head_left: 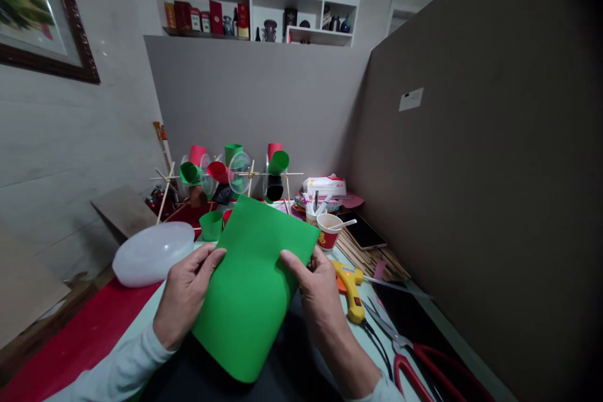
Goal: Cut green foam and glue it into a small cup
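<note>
A green sheet (254, 276), smooth and slightly curved, is held up in front of me above the table. My left hand (186, 292) pinches its left edge with the thumb on the near face. On the right edge my right hand (318, 289) grips it, thumb in front and fingers mostly hidden behind. The sheet bends a little near the right thumb, and its lower edge curls. Beneath it lies a dark surface (301, 352). A yellow hot glue gun (351, 289) rests just right of my right hand, and scissors (405, 345) with red handles lie nearer me.
Behind stand wooden-stick frames carrying clear discs (239, 173) and red, green and black cups (279, 163). A whitish rounded plastic object (153, 254) sits at left. At right are a paper cup (330, 232), a tablet (362, 230), wooden sticks (358, 254) and a grey partition (494, 169).
</note>
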A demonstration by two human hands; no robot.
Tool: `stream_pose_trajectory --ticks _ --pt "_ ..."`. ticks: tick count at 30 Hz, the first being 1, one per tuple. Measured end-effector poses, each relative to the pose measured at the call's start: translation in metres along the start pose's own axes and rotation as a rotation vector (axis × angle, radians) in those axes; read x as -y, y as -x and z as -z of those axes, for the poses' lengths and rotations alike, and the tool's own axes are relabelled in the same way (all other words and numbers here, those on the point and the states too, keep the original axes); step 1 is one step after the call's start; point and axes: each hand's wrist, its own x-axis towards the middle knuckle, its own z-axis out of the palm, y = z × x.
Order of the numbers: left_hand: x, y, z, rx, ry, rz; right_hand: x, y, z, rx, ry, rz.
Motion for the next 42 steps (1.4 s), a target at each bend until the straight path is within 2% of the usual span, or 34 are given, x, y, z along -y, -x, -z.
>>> stream_pose_trajectory --ticks 7,13,21,26,34,36,40,42 --pt "0.001 0.004 0.001 0.040 0.026 0.002 -0.001 0.002 -0.001 -0.021 -0.049 -0.039" --pt "-0.008 0.013 0.010 0.062 0.002 -0.017 -0.003 0.003 0.004 -0.019 -0.082 -0.086" --pt "-0.007 0.023 0.020 0.018 -0.119 -0.284 -0.009 0.003 0.009 -0.012 -0.089 -0.165" --pt "0.000 0.023 0.017 -0.023 -0.180 -0.359 -0.007 0.004 0.009 -0.062 -0.054 -0.207" --pt "0.010 0.025 0.008 0.012 -0.173 -0.269 -0.003 0.007 0.005 -0.108 -0.021 -0.258" --pt "0.013 0.027 0.006 0.006 -0.157 -0.215 -0.005 0.008 0.006 -0.132 0.013 -0.241" --pt "0.021 0.032 0.002 -0.031 -0.146 -0.100 -0.007 0.009 0.007 -0.260 0.158 -0.171" --pt "0.024 0.034 0.001 -0.049 -0.149 -0.081 -0.007 0.008 0.007 -0.253 0.185 -0.149"
